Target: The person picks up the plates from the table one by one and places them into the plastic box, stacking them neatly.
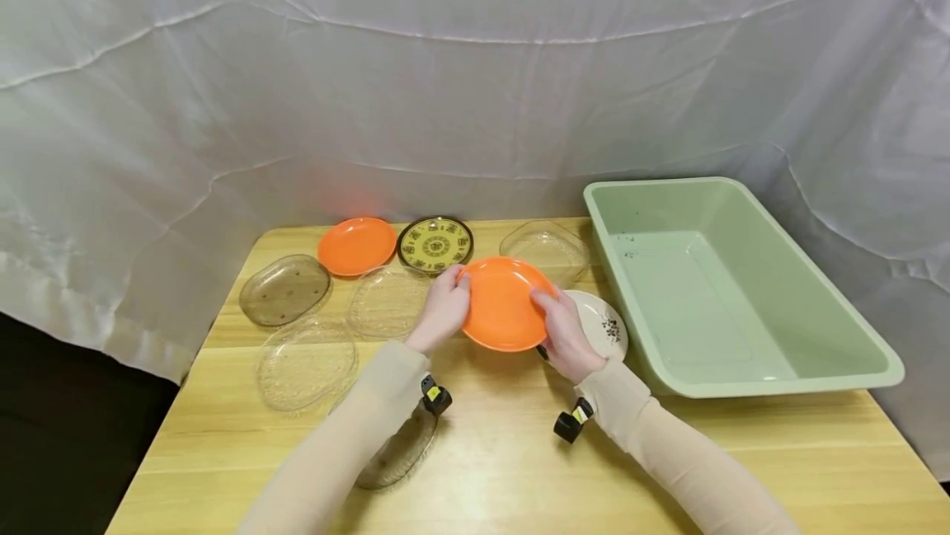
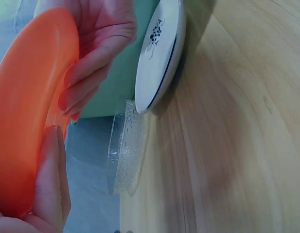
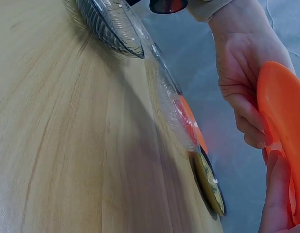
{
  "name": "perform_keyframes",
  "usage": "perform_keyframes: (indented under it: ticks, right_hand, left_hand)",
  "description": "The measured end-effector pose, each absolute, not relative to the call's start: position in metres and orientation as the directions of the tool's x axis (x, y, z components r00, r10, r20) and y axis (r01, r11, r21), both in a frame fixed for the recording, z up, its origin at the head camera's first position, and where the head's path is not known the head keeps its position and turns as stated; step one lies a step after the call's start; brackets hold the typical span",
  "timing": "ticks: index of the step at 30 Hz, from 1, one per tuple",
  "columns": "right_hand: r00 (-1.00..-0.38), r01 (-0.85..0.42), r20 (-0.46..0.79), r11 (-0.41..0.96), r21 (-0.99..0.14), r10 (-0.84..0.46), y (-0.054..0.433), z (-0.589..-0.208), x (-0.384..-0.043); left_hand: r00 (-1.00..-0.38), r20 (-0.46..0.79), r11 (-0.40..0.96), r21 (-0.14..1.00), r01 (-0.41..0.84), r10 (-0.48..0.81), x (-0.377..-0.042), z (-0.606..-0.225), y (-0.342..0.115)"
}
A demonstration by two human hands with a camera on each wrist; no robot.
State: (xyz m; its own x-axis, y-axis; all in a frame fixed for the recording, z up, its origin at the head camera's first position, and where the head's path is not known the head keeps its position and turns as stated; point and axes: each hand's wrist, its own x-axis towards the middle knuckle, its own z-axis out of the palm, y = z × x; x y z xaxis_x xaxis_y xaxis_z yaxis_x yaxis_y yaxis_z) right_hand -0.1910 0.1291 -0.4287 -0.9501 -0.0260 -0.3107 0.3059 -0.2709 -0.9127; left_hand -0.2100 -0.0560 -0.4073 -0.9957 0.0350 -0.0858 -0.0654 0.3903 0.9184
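Note:
An orange plate (image 1: 507, 304) is held up over the middle of the table by both hands. My left hand (image 1: 446, 309) grips its left edge, thumb on top and fingers underneath. On the opposite edge my right hand (image 1: 566, 331) holds it the same way, and the right wrist view shows the curled fingers under the orange plate (image 3: 286, 126). Behind the right hand lies a white plate (image 1: 603, 327) with a dark floral pattern, partly covered by it. A clear glass dish (image 1: 545, 248) sits beyond the held plate.
A large green basin (image 1: 712, 304) stands at the right. Across the left lie a second orange plate (image 1: 358, 246), a yellow patterned plate (image 1: 435, 245), a smoky glass dish (image 1: 285, 290) and clear glass plates (image 1: 308, 363). Another smoky dish (image 1: 401, 452) is partly under the left forearm. A grey curtain (image 1: 445, 106) hangs behind.

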Motion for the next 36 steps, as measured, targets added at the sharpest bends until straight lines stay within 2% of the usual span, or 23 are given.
perform_keyframes:
  ticks: [9, 23, 27, 36]
  right_hand:
    - [-0.961, 0.268, -0.276, -0.277, -0.923, -0.010, 0.129, -0.426, -0.190]
    - [-0.954, 0.289, -0.298, -0.269, -0.919, -0.004, 0.133, -0.417, -0.182]
    - [-0.961, 0.268, -0.275, -0.276, -0.923, -0.012, 0.141, -0.411, -0.176]
    - [-0.967, 0.246, -0.257, -0.287, -0.926, -0.001, 0.170, -0.385, -0.166]
  left_hand:
    - [-0.993, -0.110, 0.332, 0.939, -0.087, 0.051, -0.211, -0.405, -0.057]
    - [-0.989, -0.120, 0.320, 0.943, -0.088, 0.081, -0.213, -0.407, -0.054]
    - [-0.986, -0.117, 0.275, 0.958, -0.080, 0.121, -0.211, -0.405, -0.052]
    - [-0.962, -0.169, 0.081, 0.985, -0.155, 0.216, -0.215, -0.394, -0.041]
